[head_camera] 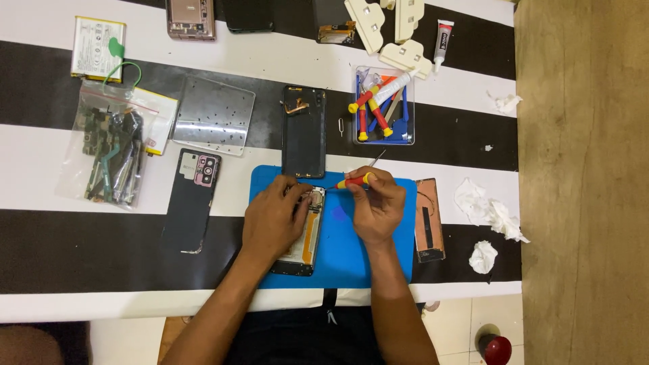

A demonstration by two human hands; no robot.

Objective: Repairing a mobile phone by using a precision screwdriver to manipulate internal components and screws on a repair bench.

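An opened phone lies on a blue work mat in the head view, its insides showing. My left hand rests flat on the phone and covers most of it. My right hand grips a small red-and-yellow screwdriver, its tip pointing left toward the phone's top end. Just above the mat lies a black phone frame with an orange flex part near its top.
A clear tray holds several screwdrivers and tools. A black back cover, a grey plate, a bag of parts, a battery, a copper-backed panel, a glue tube and crumpled tissues lie around.
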